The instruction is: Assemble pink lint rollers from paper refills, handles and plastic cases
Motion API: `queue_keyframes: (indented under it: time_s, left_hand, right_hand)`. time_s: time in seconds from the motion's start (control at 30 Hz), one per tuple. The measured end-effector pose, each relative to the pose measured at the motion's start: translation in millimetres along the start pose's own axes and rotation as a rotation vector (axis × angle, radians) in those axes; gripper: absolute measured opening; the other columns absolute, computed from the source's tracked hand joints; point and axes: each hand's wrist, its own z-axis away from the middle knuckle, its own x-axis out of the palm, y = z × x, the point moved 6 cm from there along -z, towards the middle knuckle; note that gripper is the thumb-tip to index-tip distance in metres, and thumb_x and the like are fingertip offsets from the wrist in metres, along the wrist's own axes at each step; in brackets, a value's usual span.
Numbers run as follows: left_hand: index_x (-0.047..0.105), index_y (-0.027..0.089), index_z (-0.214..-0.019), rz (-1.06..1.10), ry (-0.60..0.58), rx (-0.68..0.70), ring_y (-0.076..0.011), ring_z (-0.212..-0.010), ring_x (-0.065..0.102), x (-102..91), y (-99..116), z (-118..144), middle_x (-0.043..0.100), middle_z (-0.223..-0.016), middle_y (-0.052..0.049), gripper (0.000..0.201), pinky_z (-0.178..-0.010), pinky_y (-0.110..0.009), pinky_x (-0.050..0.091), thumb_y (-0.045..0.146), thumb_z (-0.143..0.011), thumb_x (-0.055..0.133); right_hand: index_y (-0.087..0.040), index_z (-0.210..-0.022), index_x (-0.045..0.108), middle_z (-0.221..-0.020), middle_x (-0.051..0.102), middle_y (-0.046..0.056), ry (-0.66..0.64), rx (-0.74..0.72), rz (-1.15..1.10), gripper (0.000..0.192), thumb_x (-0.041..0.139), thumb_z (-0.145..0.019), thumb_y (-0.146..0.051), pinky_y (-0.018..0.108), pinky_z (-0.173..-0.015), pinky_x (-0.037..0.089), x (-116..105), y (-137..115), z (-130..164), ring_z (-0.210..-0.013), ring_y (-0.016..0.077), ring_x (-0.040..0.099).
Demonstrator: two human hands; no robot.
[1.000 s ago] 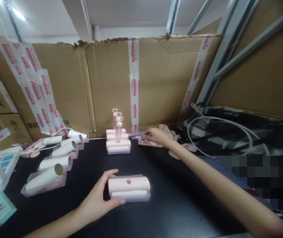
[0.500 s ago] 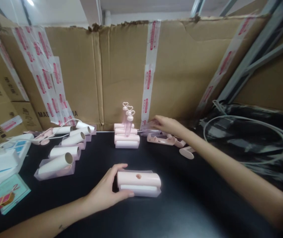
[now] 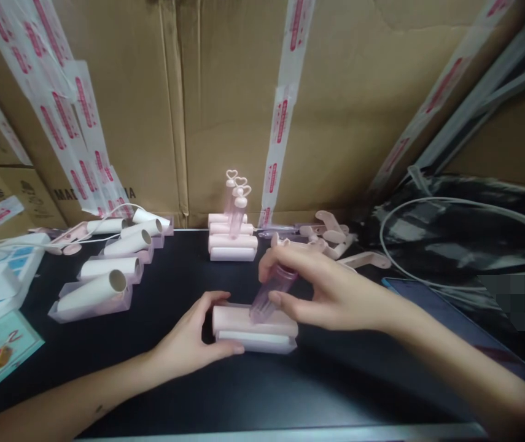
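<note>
- Pink roller case [image 3: 253, 328] lies on the black table [image 3: 317, 380], near the front edge.
- Left hand [image 3: 188, 344] wraps its left end, thumb on top, pinning it flat.
- Right hand [image 3: 326, 288] pinches a translucent pink handle [image 3: 271, 288], tilted, its lower tip touching the case's top.
- Looks like the seating step: the tip must meet the hole squarely, so the handle wants uprighting.
- Finished rollers [image 3: 233, 236] stand behind.
</note>
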Motion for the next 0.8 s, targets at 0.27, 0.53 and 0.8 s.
queue_keyframes:
  time_s: [0.27,0.53,0.8]
  left_hand:
    - [0.046,0.023,-0.113,-0.029,-0.017,0.016,-0.0238,-0.108,0.053,-0.5,0,-1,0.056,-0.117,-0.006,0.055,-0.093,-0.035,0.041,0.038,-0.067,0.072]
    - [0.047,0.023,-0.109,-0.041,-0.005,0.002,-0.0241,-0.105,0.054,-0.6,1,1,0.057,-0.112,-0.005,0.054,-0.090,-0.036,0.042,0.036,-0.064,0.073]
    - [0.045,0.021,-0.098,-0.102,0.085,-0.125,-0.0244,-0.096,0.056,5.9,1,15,0.056,-0.102,-0.006,0.052,-0.083,-0.036,0.043,0.041,-0.060,0.074]
  right_hand:
    - [-0.017,-0.086,0.057,-0.074,0.061,0.000,-0.105,0.078,-0.019,0.011,0.056,-0.076,-0.022,0.021,-0.057,0.041,-5,11,-8,-0.064,0.0122,0.055]
    - [-0.018,-0.073,0.056,-0.057,0.055,-0.004,-0.210,0.075,0.079,0.016,0.057,-0.080,-0.032,0.019,-0.046,0.032,-3,5,-19,-0.048,0.0086,0.048]
    - [-0.019,-0.066,0.051,-0.052,0.055,-0.005,-0.141,0.126,0.126,0.023,0.059,-0.080,-0.036,0.019,-0.043,0.030,-1,2,-11,-0.044,0.0078,0.047]
